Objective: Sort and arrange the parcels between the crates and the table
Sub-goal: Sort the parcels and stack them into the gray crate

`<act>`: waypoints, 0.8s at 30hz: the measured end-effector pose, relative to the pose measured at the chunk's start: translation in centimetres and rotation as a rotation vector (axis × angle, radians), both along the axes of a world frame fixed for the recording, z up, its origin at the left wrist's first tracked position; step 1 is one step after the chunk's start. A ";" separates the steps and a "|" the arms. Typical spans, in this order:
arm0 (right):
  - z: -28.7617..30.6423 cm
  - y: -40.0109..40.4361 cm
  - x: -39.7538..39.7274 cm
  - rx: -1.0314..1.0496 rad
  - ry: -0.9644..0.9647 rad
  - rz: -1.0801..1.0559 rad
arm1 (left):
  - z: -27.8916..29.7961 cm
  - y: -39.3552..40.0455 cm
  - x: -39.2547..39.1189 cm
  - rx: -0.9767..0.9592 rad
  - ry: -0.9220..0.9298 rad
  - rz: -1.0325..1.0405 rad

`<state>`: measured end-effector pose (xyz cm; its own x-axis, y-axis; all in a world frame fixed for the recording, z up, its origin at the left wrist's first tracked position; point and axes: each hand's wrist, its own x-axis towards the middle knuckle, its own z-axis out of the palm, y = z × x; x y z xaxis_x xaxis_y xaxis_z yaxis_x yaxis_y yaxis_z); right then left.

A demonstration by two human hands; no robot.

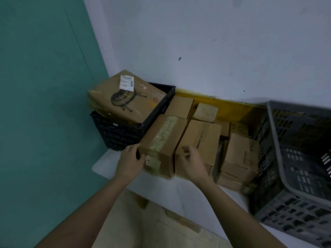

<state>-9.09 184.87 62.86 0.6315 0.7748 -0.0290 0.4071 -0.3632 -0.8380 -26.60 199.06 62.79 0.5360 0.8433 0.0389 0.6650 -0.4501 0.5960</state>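
We are gripping the taped box (162, 145) with the left hand (131, 162), the right hand (192, 162) seemingly curled on the neighbouring box (200, 138), squaring them together on the table (107, 163).

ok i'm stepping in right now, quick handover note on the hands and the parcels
Left hand grips the near left corner of the taped box on the table. Right hand rests, fingers curled, on the near edge of the plain box beside it; grip unclear.
Done: a large wrapped parcel lies atop the black crate.
Left: several boxes sit in a cluster on the table; the grey crate on the right shows no parcels.
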 end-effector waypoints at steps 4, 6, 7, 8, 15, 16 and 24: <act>0.7 1.2 -1.8 -0.072 0.088 0.023 | -0.2 1.5 -0.8 -0.087 -0.054 0.030; 1.2 2.3 -2.2 -0.119 0.127 0.005 | -0.1 2.7 -0.5 -0.153 -0.104 0.025; 1.4 2.9 -2.3 -0.127 0.153 -0.016 | -0.1 3.4 -0.2 -0.184 -0.123 0.018; 1.6 3.6 -2.4 -0.118 0.174 -0.040 | -0.1 3.9 0.1 -0.213 -0.139 0.013; -1.1 7.9 -3.9 -0.154 0.224 -0.269 | -2.0 7.9 1.9 -0.431 -0.122 -0.036; -1.7 8.2 -4.2 -0.169 0.214 -0.296 | -2.2 8.3 2.1 -0.441 -0.112 -0.038; -3.4 9.1 -5.3 -0.111 0.224 -0.548 | -5.8 9.6 3.0 -0.548 -0.113 -0.072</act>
